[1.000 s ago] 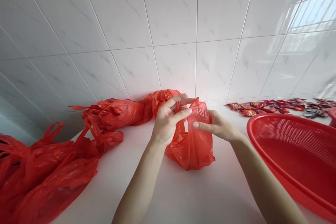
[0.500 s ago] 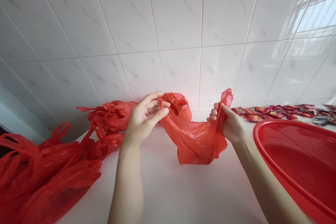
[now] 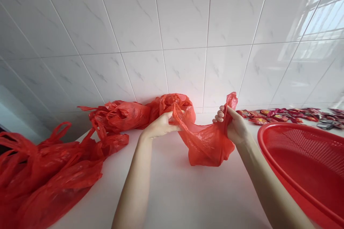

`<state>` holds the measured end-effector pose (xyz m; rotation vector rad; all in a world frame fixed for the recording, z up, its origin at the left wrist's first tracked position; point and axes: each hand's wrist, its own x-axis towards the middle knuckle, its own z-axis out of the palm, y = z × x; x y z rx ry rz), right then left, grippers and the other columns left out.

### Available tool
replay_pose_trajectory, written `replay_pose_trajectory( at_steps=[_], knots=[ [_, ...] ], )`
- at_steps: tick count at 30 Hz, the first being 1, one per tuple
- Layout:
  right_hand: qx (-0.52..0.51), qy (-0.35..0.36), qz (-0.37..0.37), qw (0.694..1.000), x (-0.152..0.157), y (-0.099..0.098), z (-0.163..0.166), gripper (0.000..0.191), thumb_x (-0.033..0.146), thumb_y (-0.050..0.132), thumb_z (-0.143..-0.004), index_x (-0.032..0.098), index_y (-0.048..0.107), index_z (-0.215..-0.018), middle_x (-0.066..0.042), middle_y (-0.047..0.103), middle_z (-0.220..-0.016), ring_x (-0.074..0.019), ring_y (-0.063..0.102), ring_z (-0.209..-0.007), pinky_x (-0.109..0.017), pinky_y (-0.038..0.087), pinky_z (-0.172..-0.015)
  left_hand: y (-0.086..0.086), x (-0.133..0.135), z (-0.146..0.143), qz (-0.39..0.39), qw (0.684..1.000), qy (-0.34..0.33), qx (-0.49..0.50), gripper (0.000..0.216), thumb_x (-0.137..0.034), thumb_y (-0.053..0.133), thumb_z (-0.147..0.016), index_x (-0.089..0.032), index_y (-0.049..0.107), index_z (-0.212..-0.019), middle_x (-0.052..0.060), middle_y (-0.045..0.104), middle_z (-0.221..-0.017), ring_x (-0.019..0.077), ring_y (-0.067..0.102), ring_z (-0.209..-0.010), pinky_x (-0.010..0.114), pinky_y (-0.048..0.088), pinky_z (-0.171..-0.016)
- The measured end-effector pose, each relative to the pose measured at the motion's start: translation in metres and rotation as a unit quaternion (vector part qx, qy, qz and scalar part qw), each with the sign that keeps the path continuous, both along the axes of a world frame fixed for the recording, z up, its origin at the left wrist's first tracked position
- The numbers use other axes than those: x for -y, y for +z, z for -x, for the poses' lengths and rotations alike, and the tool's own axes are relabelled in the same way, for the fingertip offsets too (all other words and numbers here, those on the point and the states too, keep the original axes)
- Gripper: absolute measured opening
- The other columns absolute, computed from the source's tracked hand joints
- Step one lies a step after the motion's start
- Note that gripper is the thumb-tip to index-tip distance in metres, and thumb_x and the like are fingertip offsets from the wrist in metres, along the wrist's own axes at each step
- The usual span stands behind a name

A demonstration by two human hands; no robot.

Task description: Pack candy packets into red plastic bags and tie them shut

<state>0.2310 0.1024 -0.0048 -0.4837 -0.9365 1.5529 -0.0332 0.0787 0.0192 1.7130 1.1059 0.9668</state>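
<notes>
Fingers of the left hand [image 3: 162,124] reach in at the left edge of a thin red plastic bag [image 3: 208,145], their tips partly hidden by the film; whether they pinch it or only touch it, I cannot tell. Those of the right hand [image 3: 235,123] are curled tight around the bag's gathered upper right part, the thumb laid along it and a crumpled tuft sticking up above the grip. The bag sags between the two hands over a white tabletop [image 3: 172,193], its upper edge dipping in the middle; whether its bottom touches the surface is unclear.

At far left lies a heap of red plastic bags [image 3: 61,182], crumpled and overlapping, with loops of handle standing up. Just behind it, close to the tiled wall [image 3: 182,14], sits a bulging red bundle [image 3: 127,114]. Next to that, partly behind the left hand and the bag's upper corner, is a rounded red bundle [image 3: 177,100]. Past the right hand, small red packets [image 3: 279,117] are strewn along the foot of the wall. Nearer, at far right, stands a large red basket [image 3: 309,142] with perforated sides, cut off by the picture's edge. Above, the tiles mirror a barred window [image 3: 326,16].
</notes>
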Motion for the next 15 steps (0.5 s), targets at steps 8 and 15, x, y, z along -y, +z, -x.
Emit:
replay_pose_trajectory(
  at_steps=[8,15],
  knots=[
    [-0.005,-0.01,0.006,1.0,-0.013,-0.004,-0.016,0.028,0.036,0.082,-0.075,0.024,0.057,-0.074,0.006,0.049,-0.06,-0.0115,0.049,-0.049,-0.031,0.054,-0.062,0.007,0.001,-0.006,-0.063,0.99,0.063,0.107,0.025,-0.041,0.079,-0.074,-0.019,0.08,-0.086,0.008,0.079,-0.095,0.0276,0.069,-0.099,0.038,0.05,-0.093],
    [-0.045,0.007,0.063,0.997,-0.011,-0.002,-0.013,0.022,0.029,0.079,-0.079,0.022,0.058,-0.074,0.006,0.052,-0.059,-0.0094,0.048,-0.049,-0.026,0.052,-0.058,0.009,0.001,-0.008,0.022,0.965,0.16,0.208,0.026,-0.033,0.081,-0.061,-0.017,0.079,-0.082,0.006,0.078,-0.087,0.0214,0.067,-0.086,0.029,0.047,-0.074]
  ],
)
